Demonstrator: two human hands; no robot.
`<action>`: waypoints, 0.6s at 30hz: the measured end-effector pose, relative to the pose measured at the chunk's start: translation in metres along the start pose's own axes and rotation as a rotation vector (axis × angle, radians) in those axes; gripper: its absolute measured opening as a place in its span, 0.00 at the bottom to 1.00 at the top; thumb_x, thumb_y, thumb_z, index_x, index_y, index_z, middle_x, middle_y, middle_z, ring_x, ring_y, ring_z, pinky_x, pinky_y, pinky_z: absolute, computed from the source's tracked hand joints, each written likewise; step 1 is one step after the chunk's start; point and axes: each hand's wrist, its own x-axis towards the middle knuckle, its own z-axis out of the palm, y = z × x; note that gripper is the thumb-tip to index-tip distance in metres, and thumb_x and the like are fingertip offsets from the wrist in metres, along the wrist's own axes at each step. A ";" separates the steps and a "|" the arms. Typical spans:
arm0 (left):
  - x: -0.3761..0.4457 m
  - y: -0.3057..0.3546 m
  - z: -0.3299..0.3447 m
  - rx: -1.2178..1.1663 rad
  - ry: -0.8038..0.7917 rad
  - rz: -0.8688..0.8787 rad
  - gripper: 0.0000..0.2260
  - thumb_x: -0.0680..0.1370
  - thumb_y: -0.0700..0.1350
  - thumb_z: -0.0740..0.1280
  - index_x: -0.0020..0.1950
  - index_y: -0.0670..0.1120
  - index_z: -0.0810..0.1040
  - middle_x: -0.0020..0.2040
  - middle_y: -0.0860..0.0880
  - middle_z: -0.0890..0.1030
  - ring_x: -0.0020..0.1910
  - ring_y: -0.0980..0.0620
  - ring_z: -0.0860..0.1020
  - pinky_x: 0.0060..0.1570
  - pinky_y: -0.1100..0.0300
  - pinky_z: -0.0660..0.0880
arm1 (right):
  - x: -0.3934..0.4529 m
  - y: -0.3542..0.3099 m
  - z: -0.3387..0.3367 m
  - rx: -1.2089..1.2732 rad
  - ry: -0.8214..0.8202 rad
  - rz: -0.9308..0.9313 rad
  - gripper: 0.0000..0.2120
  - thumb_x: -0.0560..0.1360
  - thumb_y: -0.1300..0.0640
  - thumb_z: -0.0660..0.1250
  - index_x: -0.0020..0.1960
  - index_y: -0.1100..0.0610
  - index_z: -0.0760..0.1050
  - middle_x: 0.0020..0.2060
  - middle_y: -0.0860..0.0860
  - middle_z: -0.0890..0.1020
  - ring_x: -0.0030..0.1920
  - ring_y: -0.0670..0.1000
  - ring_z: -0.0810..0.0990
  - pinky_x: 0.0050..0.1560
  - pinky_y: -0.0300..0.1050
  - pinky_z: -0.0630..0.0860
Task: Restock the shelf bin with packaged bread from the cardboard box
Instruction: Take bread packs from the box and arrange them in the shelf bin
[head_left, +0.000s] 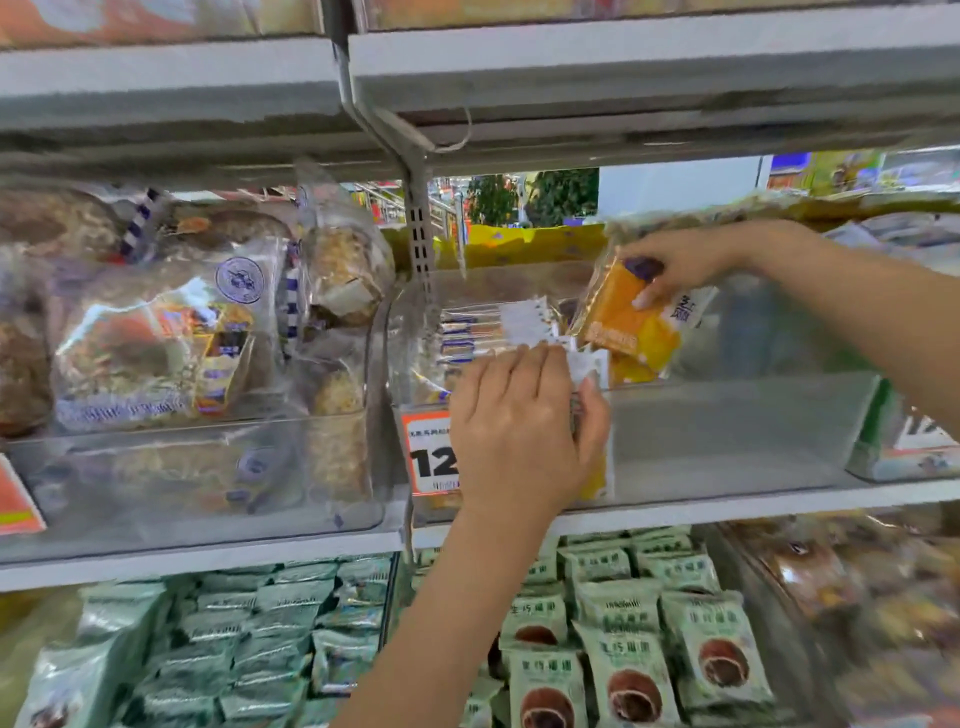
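The right hand (670, 265) pinches an orange bread packet (626, 322) by its top edge, thumb in front, holding it tilted above the clear shelf bin (727, 431), probably so it can drop in upright behind the row. The left hand (519, 431) is curled over the bin's front wall, fingers closed on the white sealed ends of the packets already standing there (519, 325), seemingly pressing them leftward to keep a gap open. The bin's right half looks bare. A price tag (428, 452) sits half-hidden beside the left hand. The cardboard box is out of view.
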 end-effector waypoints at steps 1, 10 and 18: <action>0.000 0.000 0.001 0.004 -0.001 -0.002 0.19 0.79 0.50 0.56 0.48 0.42 0.85 0.44 0.47 0.85 0.45 0.49 0.82 0.51 0.54 0.73 | -0.001 0.002 -0.001 0.011 -0.015 0.002 0.19 0.72 0.60 0.71 0.60 0.50 0.70 0.56 0.53 0.78 0.49 0.51 0.76 0.44 0.40 0.71; -0.001 0.002 0.001 0.027 0.029 -0.008 0.20 0.79 0.50 0.55 0.48 0.44 0.85 0.45 0.49 0.85 0.46 0.50 0.82 0.54 0.55 0.71 | 0.031 -0.022 0.040 -0.182 -0.042 -0.083 0.14 0.70 0.60 0.74 0.50 0.55 0.72 0.44 0.48 0.72 0.47 0.52 0.71 0.46 0.45 0.67; -0.002 0.002 0.002 0.033 0.043 -0.009 0.20 0.79 0.51 0.55 0.49 0.44 0.85 0.45 0.49 0.85 0.46 0.50 0.82 0.54 0.56 0.70 | 0.028 -0.021 0.046 -0.123 0.268 -0.062 0.22 0.63 0.57 0.79 0.50 0.58 0.72 0.44 0.54 0.77 0.47 0.57 0.75 0.40 0.46 0.67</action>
